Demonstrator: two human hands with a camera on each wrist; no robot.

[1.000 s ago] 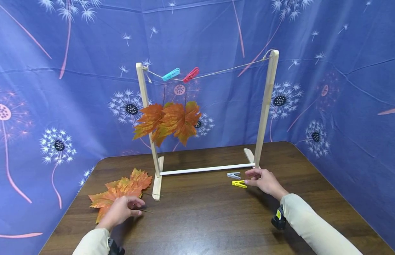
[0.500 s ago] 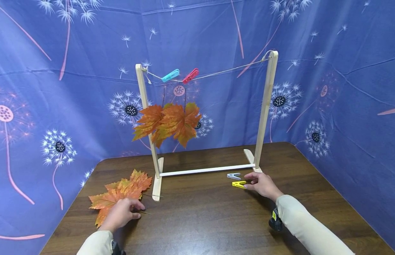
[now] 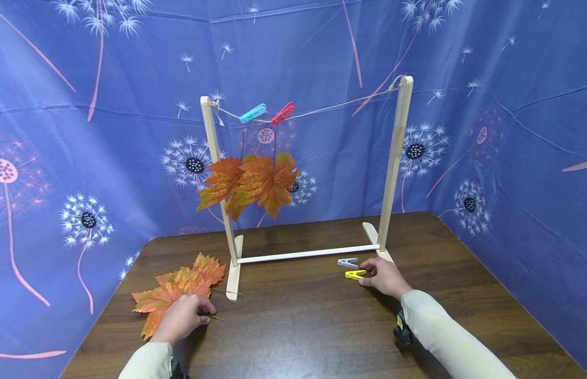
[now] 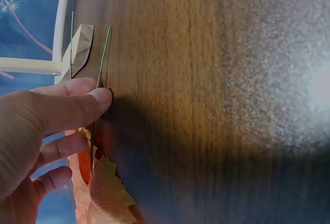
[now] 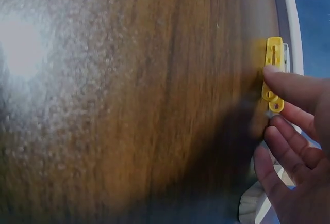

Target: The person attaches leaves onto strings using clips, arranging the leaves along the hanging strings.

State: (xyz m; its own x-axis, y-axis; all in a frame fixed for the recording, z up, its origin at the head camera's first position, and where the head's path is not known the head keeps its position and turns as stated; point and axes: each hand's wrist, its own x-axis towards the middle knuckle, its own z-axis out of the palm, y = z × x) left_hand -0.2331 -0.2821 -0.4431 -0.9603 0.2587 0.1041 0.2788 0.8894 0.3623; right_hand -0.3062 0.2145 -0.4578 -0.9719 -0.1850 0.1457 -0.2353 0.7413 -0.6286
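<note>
The left forearm reaches forward from the near edge, and the left hand [image 3: 182, 317] lies low over the table [image 3: 284, 337], thumb and forefinger pinching a thin leaf stem [image 4: 106, 48] beside the orange leaves [image 3: 177, 287], its other fingers spread and bent. Farther in, the right forearm slants inward; the right hand [image 3: 387, 277] pinches the yellow clothespin [image 3: 354, 275] at table level. Just beyond lies a gray clothespin [image 3: 347, 262], then the wooden frame [image 3: 395, 163].
</note>
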